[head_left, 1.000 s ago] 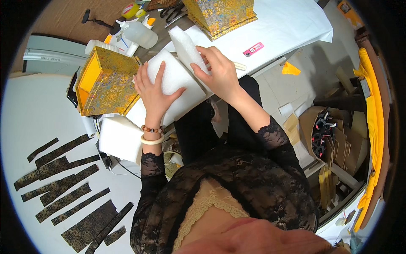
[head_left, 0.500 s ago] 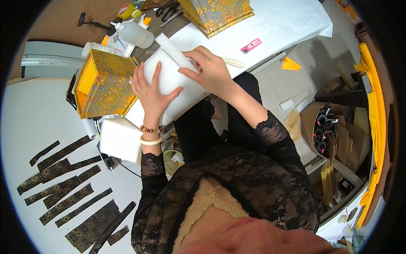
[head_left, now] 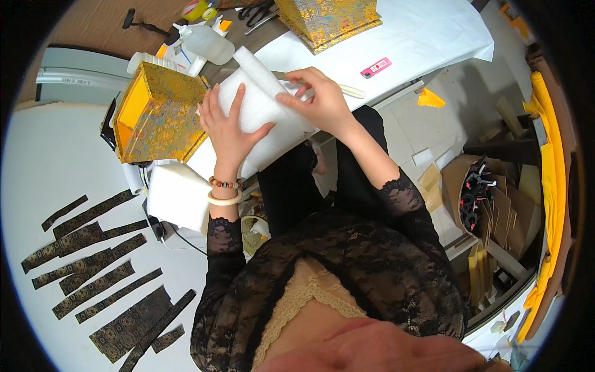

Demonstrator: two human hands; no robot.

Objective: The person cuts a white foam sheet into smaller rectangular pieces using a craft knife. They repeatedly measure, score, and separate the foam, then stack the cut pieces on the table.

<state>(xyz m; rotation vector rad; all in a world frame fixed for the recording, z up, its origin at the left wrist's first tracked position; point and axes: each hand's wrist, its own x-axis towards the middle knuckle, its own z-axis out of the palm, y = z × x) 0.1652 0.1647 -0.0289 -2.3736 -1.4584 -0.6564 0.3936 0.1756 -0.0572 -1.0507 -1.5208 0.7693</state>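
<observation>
A white foam sheet [head_left: 260, 105] lies on the white table [head_left: 427, 37] in front of me, with one flap folded up toward the top. My left hand [head_left: 228, 127] presses flat on the sheet's left part, fingers spread. My right hand [head_left: 319, 99] pinches the folded flap near the sheet's right side. A cream flat stick [head_left: 347, 91] pokes out from under my right hand. A yellow brocade box [head_left: 155, 115], open with an orange inside, stands just left of the sheet.
A second brocade box [head_left: 328, 18], a white glue bottle [head_left: 207, 43], scissors [head_left: 257, 12] and a pink tag [head_left: 376, 67] lie at the back. A white foam block [head_left: 176, 195] sits below the box. Dark patterned strips [head_left: 93, 254] lie at the left. Cardboard and clamps [head_left: 477, 192] fill the floor at right.
The upright foam flap has been folded down lower onto the sheet. My right hand has shifted down with it; my left hand stays pressed on the sheet.
</observation>
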